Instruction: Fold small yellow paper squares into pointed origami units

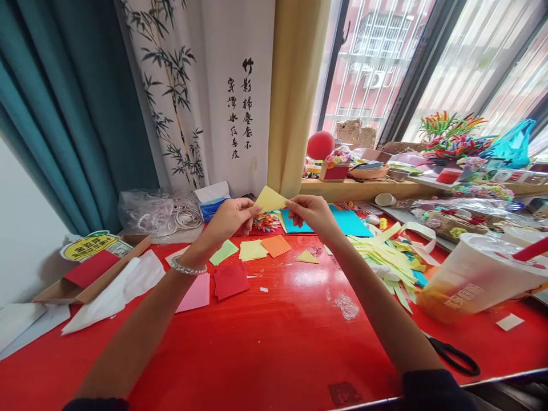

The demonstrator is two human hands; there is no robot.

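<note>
Yellow paper, a small folded triangle [269, 200], is up in the air above the glossy red table [278, 342], pinched at both ends. The left hand [231, 218] has finger and thumb closed on its left corner, the right hand [310, 212] is nipped tight on the right edge, so the sheet is stretched flat between them, likely to keep the crease true. Both arms reach well forward, a beaded bracelet [187, 268] showing on the left wrist.

Just below the hands lies a scatter of small paper squares: green [224, 252], pale yellow [252, 250], orange [276, 245], red [231, 278] and pink [194, 293], laid flat within easy reach. A little yellow triangle [306, 257] sits near them. To the right, a heap of yellow paper strips [391, 257], looking like offcuts pushed aside. Near the table edge, black-handled scissors [454, 357] lie flat, well apart from the hands. A clear plastic cup of amber drink [471, 282] stands at right, blurred. Left, an open cardboard box [89, 277] holds a red sheet, white tissue [115, 291] beside it.
</note>
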